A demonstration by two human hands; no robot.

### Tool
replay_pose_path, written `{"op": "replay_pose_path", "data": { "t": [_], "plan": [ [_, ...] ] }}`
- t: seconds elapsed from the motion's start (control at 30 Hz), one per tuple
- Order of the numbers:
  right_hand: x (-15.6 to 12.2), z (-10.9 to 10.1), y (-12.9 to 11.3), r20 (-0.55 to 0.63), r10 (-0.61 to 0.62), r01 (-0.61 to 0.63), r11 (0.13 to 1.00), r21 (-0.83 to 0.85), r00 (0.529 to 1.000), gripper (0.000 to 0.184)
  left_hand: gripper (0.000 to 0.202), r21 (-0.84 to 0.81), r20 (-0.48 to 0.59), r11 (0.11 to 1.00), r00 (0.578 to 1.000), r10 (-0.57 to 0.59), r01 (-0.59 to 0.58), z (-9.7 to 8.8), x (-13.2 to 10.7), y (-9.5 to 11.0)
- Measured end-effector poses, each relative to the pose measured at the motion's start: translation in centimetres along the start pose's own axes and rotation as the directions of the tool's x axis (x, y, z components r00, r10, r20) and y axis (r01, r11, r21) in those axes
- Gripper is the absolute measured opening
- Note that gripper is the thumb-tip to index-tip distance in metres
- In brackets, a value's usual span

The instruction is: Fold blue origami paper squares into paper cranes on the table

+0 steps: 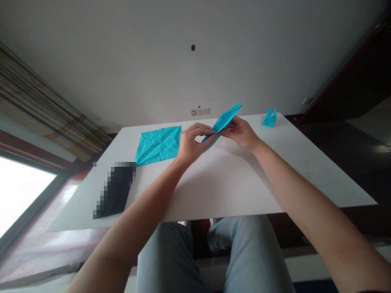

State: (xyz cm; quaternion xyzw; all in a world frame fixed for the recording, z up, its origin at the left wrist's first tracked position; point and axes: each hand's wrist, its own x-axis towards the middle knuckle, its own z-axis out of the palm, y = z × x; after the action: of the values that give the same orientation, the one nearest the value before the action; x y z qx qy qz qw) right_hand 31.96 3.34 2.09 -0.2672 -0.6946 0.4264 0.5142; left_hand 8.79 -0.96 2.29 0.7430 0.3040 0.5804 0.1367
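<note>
A folded piece of blue origami paper point(226, 118) is held up above the white table, tilted with its narrow tips pointing up and right. My left hand point(195, 140) pinches its lower left part between thumb and fingers. From the right side, my right hand point(241, 132) grips the same paper near its middle, its fingertips partly hidden behind it. To the left of my left hand, a creased blue paper sheet point(159, 144) lies unfolded on the table. A small blue origami crane point(270, 117) stands at the far right corner.
A dark flat object point(117, 191), partly pixelated, lies at the table's left side. The white table point(232, 195) ends just in front of my knees. Behind it is a wall with sockets point(200, 112); a curtain point(45, 101) and window are on the left.
</note>
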Motion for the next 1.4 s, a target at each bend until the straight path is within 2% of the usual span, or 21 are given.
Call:
{"op": "replay_pose_path", "data": {
  "t": [0.1,0.2,0.3,0.5,0.67,0.8,0.9,1.1,1.27,1.4],
  "plan": [
    [-0.3,0.2,-0.3,0.002,0.038,-0.038,0.999,0.0,0.999,0.054,0.026,-0.105,-0.007,0.984,0.989,-0.147,0.146,0.2,0.1,0.0],
    [-0.5,0.8,-0.8,0.047,0.103,-0.103,0.995,-0.012,0.994,0.053,0.042,-0.244,0.012,0.913,0.943,-0.334,0.327,0.5,0.1,0.0],
    [-0.6,1.1,-1.0,0.061,0.116,-0.115,0.993,-0.02,0.991,0.054,0.055,-0.341,0.04,0.855,0.915,-0.402,0.391,0.8,0.1,0.0],
    [-0.6,1.1,-0.9,0.111,0.164,-0.164,0.986,-0.007,0.98,0.055,0.061,-0.375,0.117,0.809,0.889,-0.443,0.452,0.9,0.0,-0.4],
    [-0.8,1.2,-0.9,0.158,0.21,-0.211,0.977,-0.008,0.965,0.057,0.062,-0.357,0.154,0.818,0.892,-0.425,0.451,0.9,-0.1,-0.8],
    [-0.9,1.3,-1.1,0.155,0.192,-0.19,0.981,-0.03,0.969,0.055,0.058,-0.344,0.139,0.825,0.893,-0.428,0.449,0.9,0.0,-1.1],
    [-0.8,1.2,-1.2,0.135,0.179,-0.175,0.984,-0.042,0.974,0.054,0.051,-0.336,0.161,0.801,0.868,-0.47,0.495,0.9,0.0,-1.2],
    [-0.9,1.3,-1.0,0.212,0.175,-0.167,0.984,-0.055,0.961,0.054,0.049,-0.354,0.179,0.789,0.865,-0.469,0.502,1.0,0.0,-1.4],
    [-0.9,1.1,-0.4,0.138,0.163,-0.161,0.987,-0.021,0.977,0.059,0.045,-0.346,0.128,0.811,0.88,-0.458,0.472,1.0,-0.1,-1.3],
    [-0.8,0.7,-0.4,0.066,0.113,-0.111,0.993,-0.03,0.991,0.059,0.033,-0.355,0.152,0.818,0.892,-0.426,0.452,0.9,0.1,-1.4]
  ]
}}
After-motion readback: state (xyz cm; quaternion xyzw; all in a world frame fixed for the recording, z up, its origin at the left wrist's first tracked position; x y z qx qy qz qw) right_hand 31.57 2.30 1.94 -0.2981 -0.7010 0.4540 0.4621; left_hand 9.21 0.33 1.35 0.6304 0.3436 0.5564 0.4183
